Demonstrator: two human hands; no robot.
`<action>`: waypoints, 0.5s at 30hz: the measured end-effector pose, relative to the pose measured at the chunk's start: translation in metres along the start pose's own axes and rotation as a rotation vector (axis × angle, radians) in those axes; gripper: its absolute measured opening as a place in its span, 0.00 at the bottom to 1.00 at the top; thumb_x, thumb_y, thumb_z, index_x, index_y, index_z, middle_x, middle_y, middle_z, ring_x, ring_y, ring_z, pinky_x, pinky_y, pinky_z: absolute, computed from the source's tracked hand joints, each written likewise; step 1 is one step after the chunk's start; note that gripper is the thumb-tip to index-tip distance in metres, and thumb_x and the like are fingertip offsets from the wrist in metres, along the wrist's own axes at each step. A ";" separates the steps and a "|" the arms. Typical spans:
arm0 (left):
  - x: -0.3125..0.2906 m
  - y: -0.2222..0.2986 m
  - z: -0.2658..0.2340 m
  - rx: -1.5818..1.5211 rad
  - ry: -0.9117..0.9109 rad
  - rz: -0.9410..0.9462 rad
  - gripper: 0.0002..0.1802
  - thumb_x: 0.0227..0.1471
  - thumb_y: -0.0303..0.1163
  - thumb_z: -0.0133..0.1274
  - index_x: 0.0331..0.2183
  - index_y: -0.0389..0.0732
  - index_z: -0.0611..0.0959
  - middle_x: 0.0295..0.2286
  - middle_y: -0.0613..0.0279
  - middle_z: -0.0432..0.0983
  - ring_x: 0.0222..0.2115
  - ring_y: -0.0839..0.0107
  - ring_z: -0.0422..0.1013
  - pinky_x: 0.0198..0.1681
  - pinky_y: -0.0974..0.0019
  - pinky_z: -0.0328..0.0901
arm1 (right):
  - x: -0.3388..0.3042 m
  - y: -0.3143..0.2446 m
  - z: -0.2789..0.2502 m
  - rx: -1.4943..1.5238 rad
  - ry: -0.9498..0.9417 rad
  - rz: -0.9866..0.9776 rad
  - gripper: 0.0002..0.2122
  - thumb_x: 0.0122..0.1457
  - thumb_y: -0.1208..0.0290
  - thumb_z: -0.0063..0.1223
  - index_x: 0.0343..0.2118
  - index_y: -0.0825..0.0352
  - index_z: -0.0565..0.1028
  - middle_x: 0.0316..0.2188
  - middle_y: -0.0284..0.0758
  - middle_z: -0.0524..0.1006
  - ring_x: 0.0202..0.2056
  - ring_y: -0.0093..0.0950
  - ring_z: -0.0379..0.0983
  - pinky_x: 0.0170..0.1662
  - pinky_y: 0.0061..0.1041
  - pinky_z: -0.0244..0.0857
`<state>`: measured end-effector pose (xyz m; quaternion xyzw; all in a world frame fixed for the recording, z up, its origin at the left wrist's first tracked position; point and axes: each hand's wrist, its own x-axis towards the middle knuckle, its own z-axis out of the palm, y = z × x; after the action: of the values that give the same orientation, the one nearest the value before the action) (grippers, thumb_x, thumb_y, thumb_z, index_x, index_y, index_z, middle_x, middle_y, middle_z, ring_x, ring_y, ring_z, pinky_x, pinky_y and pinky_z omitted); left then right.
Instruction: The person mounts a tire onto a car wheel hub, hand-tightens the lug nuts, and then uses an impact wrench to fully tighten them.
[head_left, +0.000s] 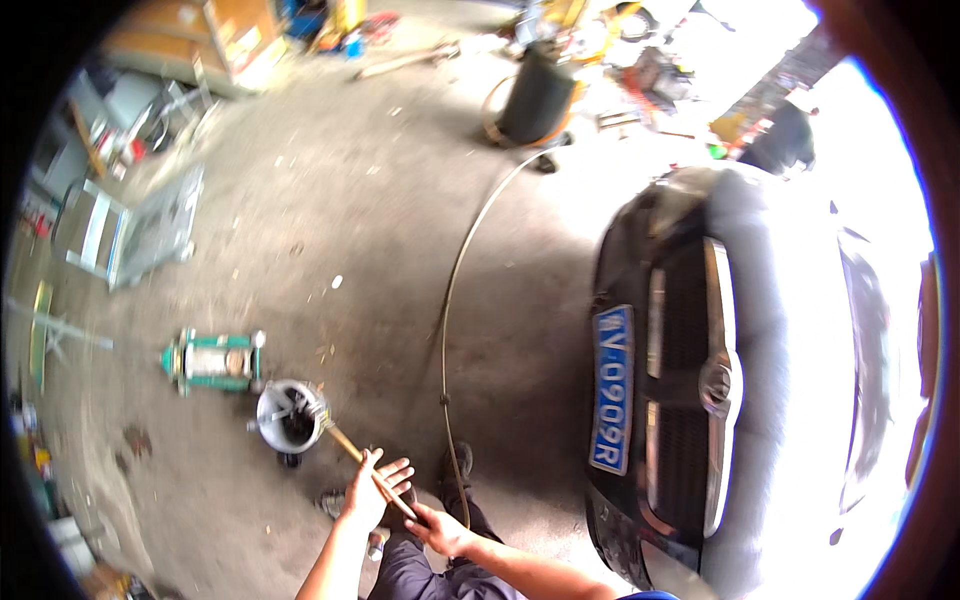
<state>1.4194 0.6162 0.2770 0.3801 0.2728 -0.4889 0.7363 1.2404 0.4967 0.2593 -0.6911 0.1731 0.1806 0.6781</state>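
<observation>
My right hand [442,530] is closed on the near end of a thin tan rod [350,448]. The rod slants up and left to a round grey metal pan [290,413] standing on the concrete floor. My left hand [368,490] lies against the middle of the rod with its fingers spread apart. A thin hose [447,330] runs from beside my right hand up across the floor toward a black drum [540,95]. My shoes and dark trousers show just under the hands.
A dark car's front [700,380] with a blue plate [612,390] stands close on the right. A green floor jack [215,360] lies left of the pan. A metal frame [125,230], boxes and clutter line the left and far sides.
</observation>
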 end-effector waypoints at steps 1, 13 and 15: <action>-0.008 0.008 0.038 -0.014 -0.002 0.011 0.34 0.68 0.58 0.51 0.64 0.46 0.67 0.44 0.45 0.82 0.42 0.54 0.81 0.48 0.49 0.75 | -0.025 -0.022 -0.009 -0.018 -0.015 0.106 0.19 0.73 0.59 0.52 0.55 0.71 0.69 0.34 0.46 0.77 0.35 0.34 0.74 0.42 0.35 0.70; -0.149 -0.025 0.205 0.938 -0.611 0.133 0.17 0.71 0.39 0.52 0.29 0.42 0.78 0.17 0.75 0.58 0.16 0.84 0.56 0.22 0.72 0.59 | -0.371 0.047 0.083 -0.086 0.931 0.632 0.22 0.67 0.51 0.52 0.53 0.63 0.81 0.51 0.47 0.82 0.53 0.46 0.79 0.60 0.40 0.70; -0.182 -0.050 0.211 1.135 -0.739 0.110 0.17 0.71 0.38 0.52 0.29 0.42 0.78 0.16 0.75 0.58 0.16 0.84 0.56 0.22 0.73 0.60 | -0.461 0.080 0.140 -0.036 1.132 0.891 0.20 0.64 0.52 0.53 0.48 0.63 0.84 0.44 0.47 0.84 0.47 0.45 0.82 0.54 0.39 0.75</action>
<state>1.3111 0.5230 0.5217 0.5289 -0.3153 -0.6161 0.4911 0.7959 0.6321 0.4103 -0.5533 0.7606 0.0571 0.3348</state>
